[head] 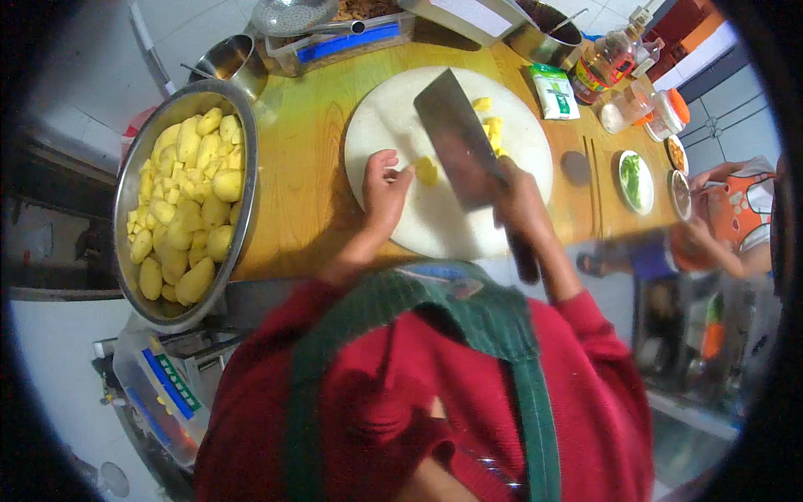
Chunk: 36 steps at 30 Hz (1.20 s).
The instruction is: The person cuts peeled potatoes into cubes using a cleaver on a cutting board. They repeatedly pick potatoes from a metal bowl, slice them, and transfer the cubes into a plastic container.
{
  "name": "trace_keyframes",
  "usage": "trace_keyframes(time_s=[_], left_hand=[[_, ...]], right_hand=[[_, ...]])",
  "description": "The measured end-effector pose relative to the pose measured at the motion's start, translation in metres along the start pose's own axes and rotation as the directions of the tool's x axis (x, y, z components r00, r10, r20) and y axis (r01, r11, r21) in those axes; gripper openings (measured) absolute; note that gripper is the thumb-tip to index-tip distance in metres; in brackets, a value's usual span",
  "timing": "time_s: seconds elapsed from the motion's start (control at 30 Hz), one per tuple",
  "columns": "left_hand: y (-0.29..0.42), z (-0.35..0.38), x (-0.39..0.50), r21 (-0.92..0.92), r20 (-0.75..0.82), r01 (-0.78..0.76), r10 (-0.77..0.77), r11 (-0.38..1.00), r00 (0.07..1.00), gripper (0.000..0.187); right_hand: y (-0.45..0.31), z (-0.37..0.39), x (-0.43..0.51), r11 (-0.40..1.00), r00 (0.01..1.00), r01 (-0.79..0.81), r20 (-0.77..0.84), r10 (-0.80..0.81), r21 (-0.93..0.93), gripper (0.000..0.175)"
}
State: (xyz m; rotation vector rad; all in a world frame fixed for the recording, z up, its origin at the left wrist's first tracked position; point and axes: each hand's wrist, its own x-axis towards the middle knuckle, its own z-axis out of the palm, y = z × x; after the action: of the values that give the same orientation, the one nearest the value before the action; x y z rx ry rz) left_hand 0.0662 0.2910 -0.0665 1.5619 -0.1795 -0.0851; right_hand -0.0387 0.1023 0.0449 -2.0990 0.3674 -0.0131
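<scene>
My right hand (524,204) grips the handle of a cleaver (457,141), its broad blade over the round white cutting board (382,113). A small piece of peeled potato (426,171) lies on the board between the blade and my left hand (386,191). The left hand's fingers are bent, the fingertips close beside that piece; whether they touch it I cannot tell. More cut potato pieces (494,133) lie beyond the blade, partly hidden by it. At the left, a large steel basin (249,169) holds whole peeled potatoes (194,279) and cut chunks (182,182).
A metal pot (235,66), a plastic container (351,51) and another pot (546,47) line the back. On the right are a seasoning packet (555,94), a sauce bottle (596,69), jars, chopsticks (591,188) and a plate of greens (633,182). Another person (734,207) is at the far right.
</scene>
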Motion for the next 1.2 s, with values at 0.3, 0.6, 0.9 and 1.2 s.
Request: trace_keyframes(time_s=[0.3,0.6,0.9,1.2], left_hand=[[0.036,0.000,0.006,-0.722,0.560,0.662,-0.395,0.199,0.729,0.071],[-0.004,0.011,0.044,-0.568,-0.078,0.345,-0.466,0.748,0.881,0.033],[-0.011,0.094,0.015,0.704,0.130,-0.362,0.391,0.610,0.911,0.078],[0.004,0.138,0.006,0.774,0.146,-0.392,0.463,0.496,0.874,0.067]], right_hand=[[0.031,0.015,-0.007,0.720,0.909,-0.380,0.378,0.175,0.580,0.025],[0.088,-0.049,-0.017,0.756,0.951,-0.197,-0.067,0.303,0.624,0.020],[0.131,-0.065,-0.017,0.794,0.906,-0.256,-0.150,0.397,0.551,0.019],[0.093,-0.016,0.010,0.813,0.962,-0.271,0.111,0.251,0.514,0.016]])
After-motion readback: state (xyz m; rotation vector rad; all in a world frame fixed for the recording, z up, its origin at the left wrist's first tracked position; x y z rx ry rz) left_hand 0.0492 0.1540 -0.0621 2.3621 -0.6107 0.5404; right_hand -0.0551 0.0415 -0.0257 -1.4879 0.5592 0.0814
